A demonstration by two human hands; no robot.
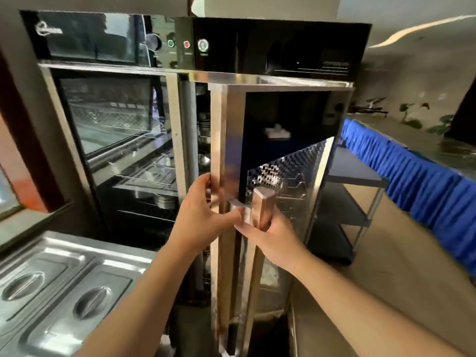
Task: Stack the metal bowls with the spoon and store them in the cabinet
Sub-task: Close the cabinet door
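Note:
A tall steel cabinet [195, 45] with two dark glass doors and a black control panel stands in front of me. Its right door [283, 140] is ajar, swung a little toward me. My right hand [270, 238] is wrapped around the door's long vertical handle [261, 210]. My left hand [206, 215] grips the door's free edge [217, 176] at the same height. Through the gap and the left glass [116, 130] I see wire shelves with metal bowls [164, 199] and trays on them. No spoon is visible.
A steel counter with two lidded food pans [59, 287] lies at the lower left. A grey shelf cart [360, 197] stands right of the cabinet. Behind it runs a table with a blue pleated skirt [425, 186]. Open floor lies to the right.

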